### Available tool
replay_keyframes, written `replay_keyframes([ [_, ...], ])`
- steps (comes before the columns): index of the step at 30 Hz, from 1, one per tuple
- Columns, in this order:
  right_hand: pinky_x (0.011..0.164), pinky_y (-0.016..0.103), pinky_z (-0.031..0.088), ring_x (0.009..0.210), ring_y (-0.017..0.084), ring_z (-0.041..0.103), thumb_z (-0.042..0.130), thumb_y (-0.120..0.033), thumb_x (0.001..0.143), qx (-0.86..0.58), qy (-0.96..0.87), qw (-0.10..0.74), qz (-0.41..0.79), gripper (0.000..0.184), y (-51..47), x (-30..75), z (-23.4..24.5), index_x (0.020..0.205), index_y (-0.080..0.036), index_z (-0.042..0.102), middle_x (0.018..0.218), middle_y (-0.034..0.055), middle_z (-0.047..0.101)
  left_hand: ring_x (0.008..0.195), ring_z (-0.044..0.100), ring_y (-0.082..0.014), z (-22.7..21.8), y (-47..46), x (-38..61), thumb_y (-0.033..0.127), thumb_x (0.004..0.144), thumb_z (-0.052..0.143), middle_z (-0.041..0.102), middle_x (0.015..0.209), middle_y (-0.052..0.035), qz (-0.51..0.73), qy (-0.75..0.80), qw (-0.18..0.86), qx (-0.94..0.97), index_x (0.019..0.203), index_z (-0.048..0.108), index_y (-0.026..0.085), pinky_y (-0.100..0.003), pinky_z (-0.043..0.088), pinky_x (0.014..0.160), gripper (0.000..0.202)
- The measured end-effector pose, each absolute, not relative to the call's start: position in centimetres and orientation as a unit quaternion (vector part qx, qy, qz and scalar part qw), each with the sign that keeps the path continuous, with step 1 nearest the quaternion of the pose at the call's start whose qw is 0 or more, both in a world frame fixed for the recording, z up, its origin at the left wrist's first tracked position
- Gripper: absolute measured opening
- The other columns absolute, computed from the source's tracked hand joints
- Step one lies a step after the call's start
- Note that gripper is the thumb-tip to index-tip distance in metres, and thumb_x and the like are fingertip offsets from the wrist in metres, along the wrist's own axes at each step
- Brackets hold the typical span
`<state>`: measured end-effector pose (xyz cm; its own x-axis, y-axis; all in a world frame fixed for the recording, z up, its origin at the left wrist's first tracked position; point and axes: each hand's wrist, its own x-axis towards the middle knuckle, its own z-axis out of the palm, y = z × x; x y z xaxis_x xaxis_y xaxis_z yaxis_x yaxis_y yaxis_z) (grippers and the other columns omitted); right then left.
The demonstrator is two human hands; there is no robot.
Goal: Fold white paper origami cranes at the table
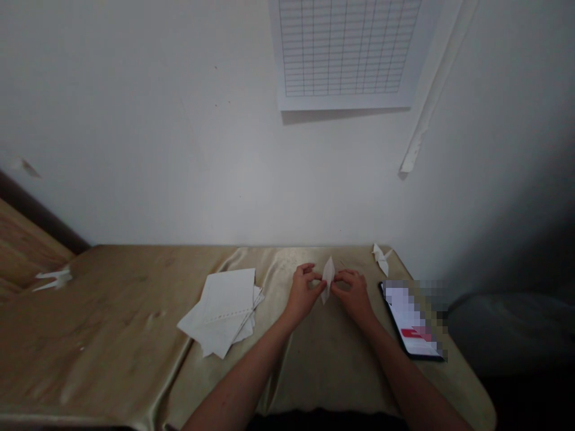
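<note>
Between my two hands is a small piece of folded white paper [329, 274], narrow and pointed at its top and bottom. My left hand [307, 287] pinches its left side between thumb and fingers. From the other side, the thumb and fingertips of my right hand [351, 290] close on its right edge. The paper is held roughly upright over the cloth-covered table [323, 371]. Beyond my right hand, near the table's back right corner, lies a folded paper crane [381, 259]. The finer folds of the held paper are too small to make out.
Loose white paper sheets [227, 308] lie in an uneven pile left of my arms. A phone or tablet [411, 323] with a lit screen rests on the right. More white paper [54, 278] sits at the far left. A wall rises behind, with a printed grid sheet [345, 54].
</note>
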<state>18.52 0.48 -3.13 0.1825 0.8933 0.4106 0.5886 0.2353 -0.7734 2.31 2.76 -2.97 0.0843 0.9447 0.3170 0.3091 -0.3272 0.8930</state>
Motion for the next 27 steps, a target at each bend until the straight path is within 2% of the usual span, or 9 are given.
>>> replay_keyframes([
  [6, 0.114, 0.056, 0.013, 0.104, 0.026, 0.059, 0.062, -0.035, 0.076, -0.613, -0.623, 0.467, 0.134, 0.014, 0.18, 18.14, -2.95, 0.077, -0.023, 0.069, 0.101, 0.0064, 0.069, 0.116, 0.055, -0.0226, -3.34, 2.80, 2.50, 0.019, 0.075, 0.075, 0.056, 0.126, -0.0094, 0.480, 0.474, 0.324, 0.663, 0.081, 0.076, 0.021, -0.042, 0.041, 0.108, 0.007],
  [12, 0.115, 0.058, 0.010, 0.109, 0.026, 0.055, 0.058, -0.037, 0.082, -0.609, -0.640, 0.447, 0.143, 0.015, 0.14, 18.16, -3.04, 0.083, -0.025, 0.067, 0.098, 0.0050, 0.069, 0.117, 0.055, -0.0223, -3.51, 3.11, 2.32, 0.021, 0.076, 0.074, 0.056, 0.125, -0.0097, 0.485, 0.472, 0.328, 0.659, 0.084, 0.077, 0.021, -0.042, 0.040, 0.109, 0.008],
  [18, 0.116, 0.060, 0.004, 0.110, 0.026, 0.056, 0.063, -0.039, 0.081, -0.592, -0.663, 0.442, 0.122, 0.015, 0.23, 18.20, -3.25, 0.088, -0.027, 0.068, 0.102, 0.0042, 0.070, 0.113, 0.057, -0.0207, -3.20, 3.10, 2.06, 0.019, 0.074, 0.076, 0.057, 0.122, -0.0080, 0.488, 0.484, 0.325, 0.650, 0.077, 0.075, 0.021, -0.042, 0.041, 0.108, 0.003],
  [27, 0.115, 0.060, 0.010, 0.112, 0.027, 0.056, 0.066, -0.042, 0.082, -0.583, -0.658, 0.455, 0.140, 0.016, 0.38, 18.49, -3.05, 0.086, -0.029, 0.074, 0.103, 0.0052, 0.070, 0.114, 0.057, -0.0205, -2.93, 3.11, 1.96, 0.021, 0.074, 0.076, 0.058, 0.122, -0.0079, 0.499, 0.477, 0.319, 0.650, 0.076, 0.074, 0.021, -0.042, 0.041, 0.108, 0.002],
])
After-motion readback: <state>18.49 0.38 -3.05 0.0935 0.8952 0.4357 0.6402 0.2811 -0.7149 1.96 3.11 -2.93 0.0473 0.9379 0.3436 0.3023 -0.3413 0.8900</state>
